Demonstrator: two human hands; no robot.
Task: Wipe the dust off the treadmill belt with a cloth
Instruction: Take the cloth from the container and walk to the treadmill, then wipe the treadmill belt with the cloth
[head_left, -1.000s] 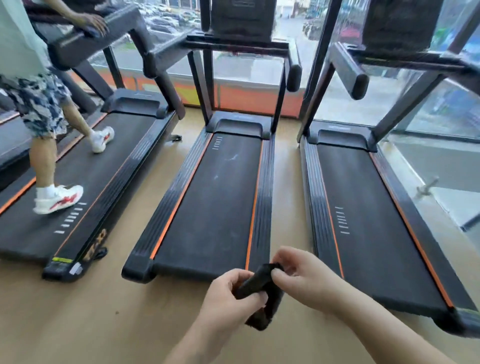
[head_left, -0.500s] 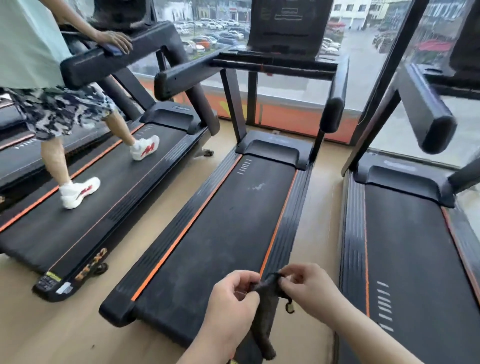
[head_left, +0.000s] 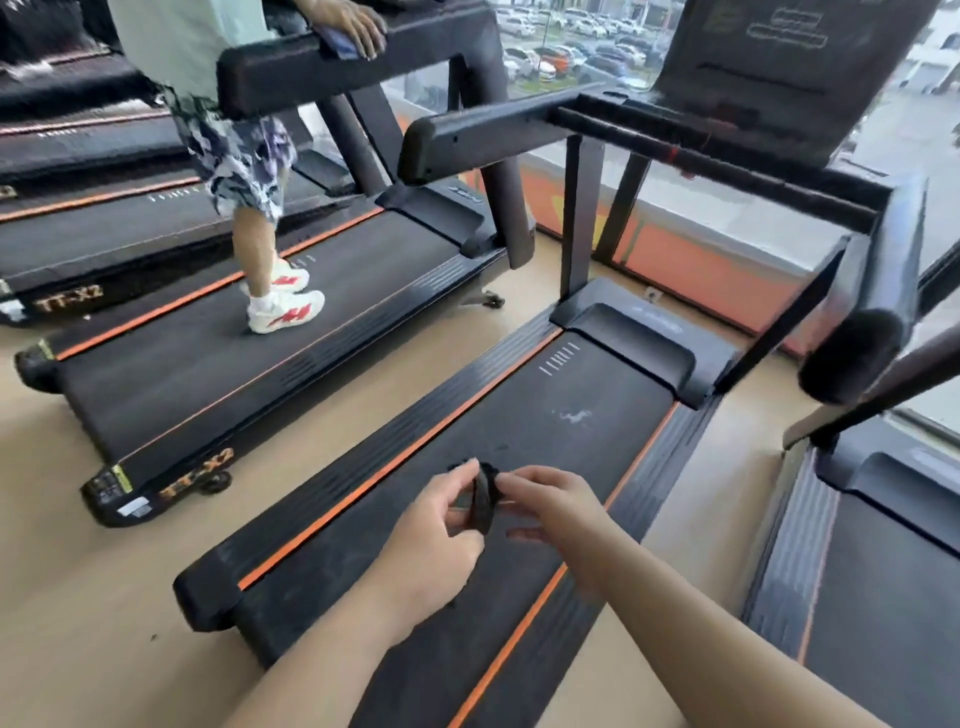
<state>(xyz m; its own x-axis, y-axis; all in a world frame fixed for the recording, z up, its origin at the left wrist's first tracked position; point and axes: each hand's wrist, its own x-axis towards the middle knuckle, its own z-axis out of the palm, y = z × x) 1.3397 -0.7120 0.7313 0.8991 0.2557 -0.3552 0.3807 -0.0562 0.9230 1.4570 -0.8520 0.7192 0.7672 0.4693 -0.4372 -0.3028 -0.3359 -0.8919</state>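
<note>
Gym floor by a window w/ parked cars outside, treadmills side by side. "TT-X2" shows in orange on the rear corner of the next treadmill (head_left: 197, 467), where another person (head_left: 234, 156) walks. Treadmill belt (head_left: 545, 441) runs lengthwise near-left to far-right, w/ a pale smudge toward the far end. Dark cloth (head_left: 482, 501), bunched, long axis upright, is pinched between L hand (head_left: 431, 540) and R hand (head_left: 556, 514) over the belt's middle.
</note>
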